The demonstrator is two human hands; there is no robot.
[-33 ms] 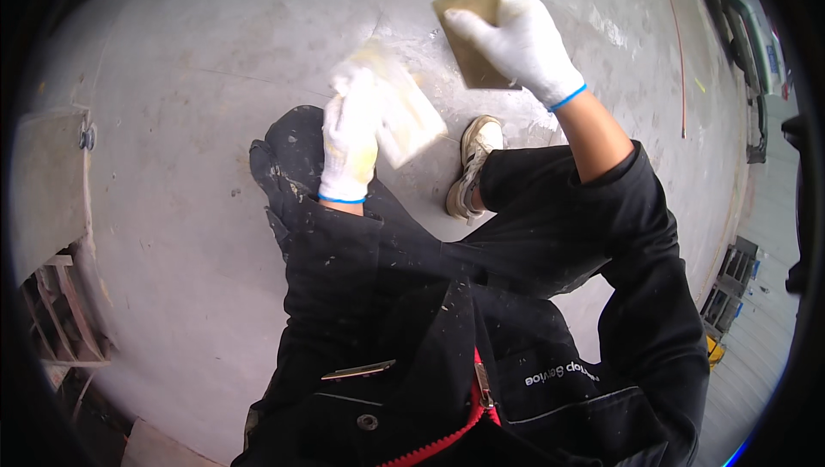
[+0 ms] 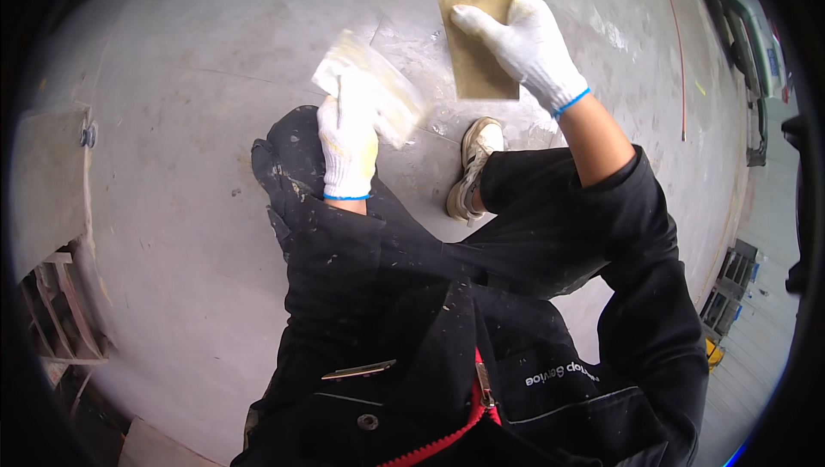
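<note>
My right hand (image 2: 537, 46), in a white knit glove with a blue cuff, is closed on a flat, olive-tan rectangular sheet (image 2: 481, 54). Its thumb lies across the sheet's face, and the sheet hangs above the floor. My left hand (image 2: 350, 136), gloved the same way with a yellowish stain, grips a flat whitish rectangular piece (image 2: 382, 93) with yellowish smears. Motion blurs that piece, so whether it is cloth, paper or a pad I cannot tell. The two pieces are held apart, the tan one higher and to the right.
A grey, stained concrete floor (image 2: 189, 123) lies below. My shoe (image 2: 477, 149) stands between the hands, and my bent knee (image 2: 296, 145) is at left. A thin red line (image 2: 679, 54) runs along the right. At left are a pale panel (image 2: 51, 175) and a slatted rack (image 2: 64, 312).
The whitish piece in my left hand has turned and shifted up and left. My right hand and the tan sheet have moved slightly right, and the sheet is more upright.
</note>
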